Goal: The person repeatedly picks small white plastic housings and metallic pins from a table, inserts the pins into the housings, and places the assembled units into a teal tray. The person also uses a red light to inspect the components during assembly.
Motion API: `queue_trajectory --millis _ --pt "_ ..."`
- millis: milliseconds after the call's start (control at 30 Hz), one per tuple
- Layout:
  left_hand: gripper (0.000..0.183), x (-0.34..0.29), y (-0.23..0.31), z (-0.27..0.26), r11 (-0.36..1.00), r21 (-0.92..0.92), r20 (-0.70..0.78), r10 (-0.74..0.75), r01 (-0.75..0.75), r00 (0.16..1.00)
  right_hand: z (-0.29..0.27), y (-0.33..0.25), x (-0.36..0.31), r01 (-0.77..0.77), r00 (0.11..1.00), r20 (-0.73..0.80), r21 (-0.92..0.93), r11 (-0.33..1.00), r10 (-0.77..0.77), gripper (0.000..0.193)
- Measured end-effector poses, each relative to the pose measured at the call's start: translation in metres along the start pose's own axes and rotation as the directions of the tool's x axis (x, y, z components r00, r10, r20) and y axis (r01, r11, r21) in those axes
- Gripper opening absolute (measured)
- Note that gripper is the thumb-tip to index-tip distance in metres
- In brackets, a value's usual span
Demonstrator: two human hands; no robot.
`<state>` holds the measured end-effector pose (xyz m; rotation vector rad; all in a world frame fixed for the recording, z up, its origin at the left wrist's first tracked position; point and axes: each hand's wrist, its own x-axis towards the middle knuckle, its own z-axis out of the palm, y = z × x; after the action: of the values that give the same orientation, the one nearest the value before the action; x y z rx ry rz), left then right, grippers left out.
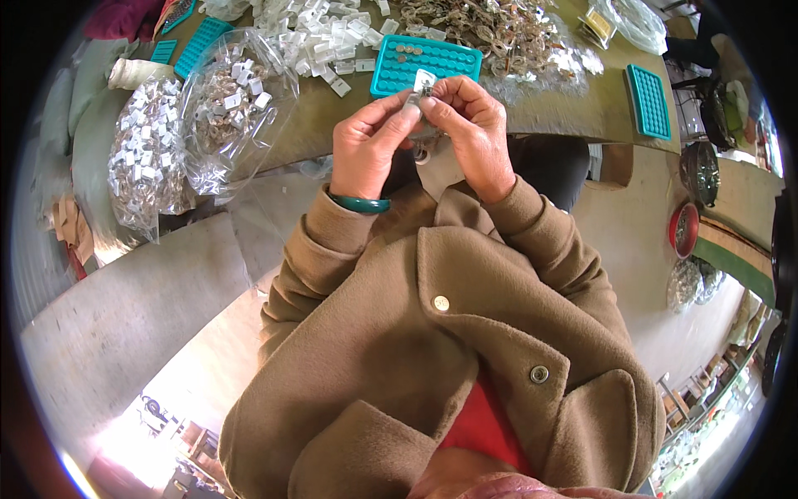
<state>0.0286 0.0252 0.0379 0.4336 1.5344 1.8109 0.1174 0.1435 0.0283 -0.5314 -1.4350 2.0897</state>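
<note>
Close together in front of me, both hands work on one small item above the table edge. My left hand (364, 150), with a green bangle at the wrist, is closed and pinches a small white card-like piece (424, 79). At the lower edge of that piece, the thumb and fingers of my right hand (480, 141) are pressed together on something small and dark, partly hidden by the fingertips. Just beyond my fingertips lies a teal tray (455, 73) with rows of round hollows; several small round discs (409, 50) sit in it.
Loose white pieces (316, 33) and a heap of brownish strips in clear wrap (499, 37) cover the table's far side. Filled clear bags (229, 108) stand at the left. Another teal tray (648, 101) lies at the table's right end. A red bowl (684, 229) is farther right.
</note>
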Motion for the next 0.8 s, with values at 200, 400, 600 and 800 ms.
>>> queue_trajectory --millis 200,400,600,800 --pt "0.029 0.006 -0.006 -0.020 0.938 -0.232 0.155 -0.225 0.257 0.962 -0.008 -0.002 -0.005 -0.049 0.998 0.022 -0.066 0.997 0.050 0.010" --pt "0.028 0.001 -0.017 -0.015 0.922 -0.324 0.092 -0.194 0.214 0.977 -0.015 -0.008 -0.010 -0.260 0.965 0.078 0.214 0.942 0.249 0.008" --pt "0.029 -0.004 -0.017 -0.002 0.981 -0.191 0.036 0.036 -0.028 0.999 -0.013 -0.006 -0.016 -0.235 0.970 0.115 0.207 0.950 0.215 0.008" --pt "0.028 -0.008 -0.022 0.005 0.977 -0.021 -0.038 0.213 -0.214 0.976 -0.009 -0.010 -0.020 -0.169 0.979 0.113 0.003 0.986 0.167 0.007"
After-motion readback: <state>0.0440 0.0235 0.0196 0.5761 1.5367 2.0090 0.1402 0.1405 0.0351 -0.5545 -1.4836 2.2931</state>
